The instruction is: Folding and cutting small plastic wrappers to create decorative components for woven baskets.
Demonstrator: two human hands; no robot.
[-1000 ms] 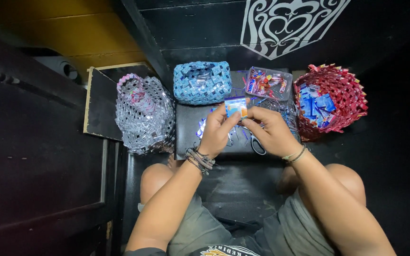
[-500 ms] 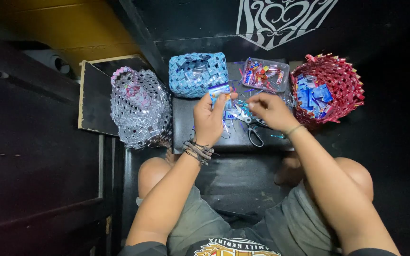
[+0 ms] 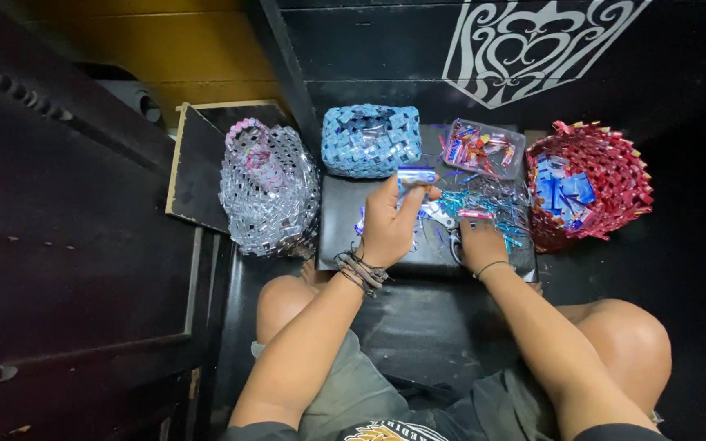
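While pinched in left hand, small blue folded wrapper strip

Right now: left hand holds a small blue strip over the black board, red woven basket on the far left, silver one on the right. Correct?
Not quite. The head view shows the baskets swapped: the red woven basket sits at far right, the silver one on the left. The left hand does hold the small blue strip over the black board.

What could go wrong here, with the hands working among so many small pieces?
The left hand pinches a small blue strip only by its fingertips, so it may slip. The right hand rests beside scissors half hidden under loose strips, so a finger might be nicked.
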